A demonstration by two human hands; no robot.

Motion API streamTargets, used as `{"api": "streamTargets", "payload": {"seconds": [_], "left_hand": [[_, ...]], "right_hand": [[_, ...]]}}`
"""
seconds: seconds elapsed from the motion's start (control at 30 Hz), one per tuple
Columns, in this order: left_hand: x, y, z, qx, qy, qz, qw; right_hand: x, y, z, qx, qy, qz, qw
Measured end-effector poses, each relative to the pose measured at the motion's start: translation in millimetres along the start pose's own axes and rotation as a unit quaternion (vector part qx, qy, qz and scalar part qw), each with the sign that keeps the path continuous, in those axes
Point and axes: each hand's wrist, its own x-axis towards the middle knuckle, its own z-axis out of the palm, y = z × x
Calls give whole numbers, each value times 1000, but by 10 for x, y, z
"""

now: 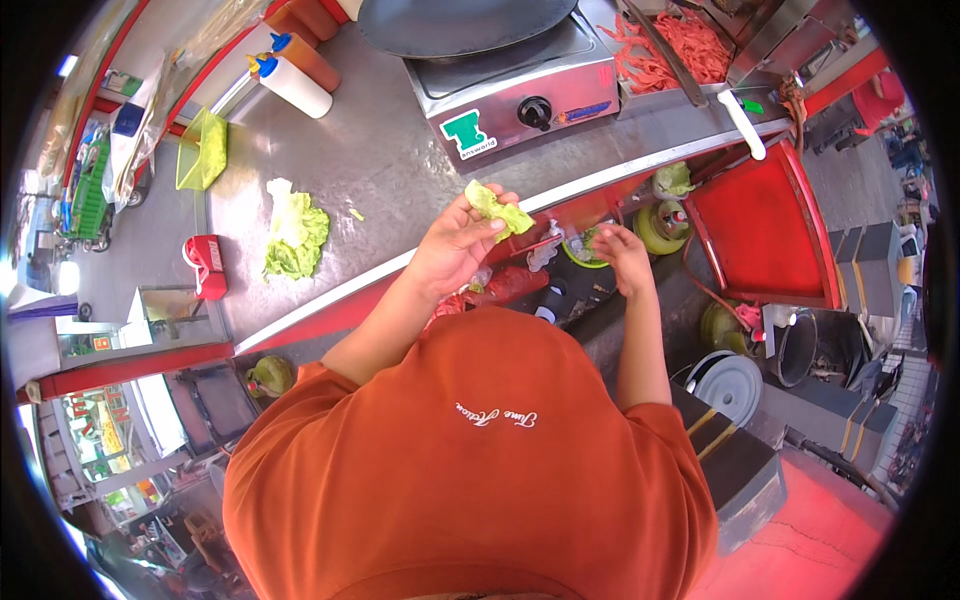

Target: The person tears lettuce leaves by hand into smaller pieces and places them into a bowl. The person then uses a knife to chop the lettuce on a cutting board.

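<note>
A torn piece of lettuce leaf (501, 211) is pinched between the thumb and fingers of my left hand (463, 251), above the front edge of the steel counter (360, 195). My right hand (624, 259) is off the counter edge with fingers loosely bent and apart, and nothing shows in it. Below it, partly hidden by the fingers, is a green basket (589, 261) with leafy scraps. On the counter left of my hands lie a larger lettuce leaf (296, 232) and a small green scrap (356, 214).
A gas stove (525, 97) bears a dark griddle pan (465, 26). Right of it, a tray holds red strips of food (667, 56), with a white-handled knife (741, 126) nearby. Squeeze bottles (296, 86), a yellow container (204, 150) and a red dispenser (204, 266) stand left. A red door (765, 221) hangs open.
</note>
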Motion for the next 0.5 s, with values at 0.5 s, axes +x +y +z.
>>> {"api": "streamTargets", "payload": {"seconds": [0.5], "left_hand": [[144,-41,42,123,-39,-5,992]], "right_hand": [[-1017,-1079,1525,4,-91,-215,972]]}}
